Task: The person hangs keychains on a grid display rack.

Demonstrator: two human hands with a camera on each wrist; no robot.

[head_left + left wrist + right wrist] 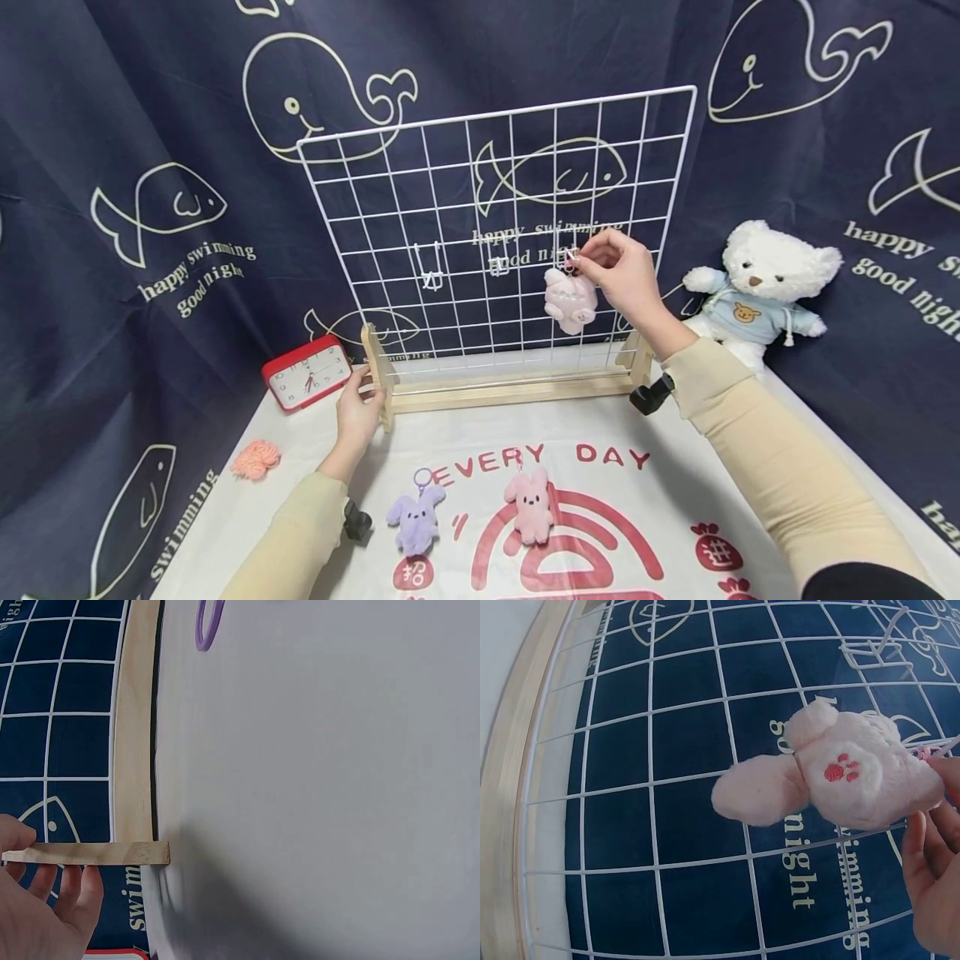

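Observation:
A white wire grid (495,167) stands upright in a wooden stand (517,396). Thumb and fingers of my left hand (358,410) grip the stand's left end piece (97,853) from both sides. Up at the grid's right part, my right hand (618,271) pinches the top of a pale pink plush keychain (570,302), which hangs just in front of the wires. In the right wrist view its paw-print patch (844,771) faces the camera; the keychain's ring is mostly hidden by the fingers. White hooks (431,267) hang on the grid further left.
On the table lie a purple plush keychain (416,521) and a pink rabbit keychain (532,506). A red clock (307,372) and a coral yarn bundle (257,460) are at the left. A white teddy bear (772,283) sits at the right, before a dark curtain (172,75).

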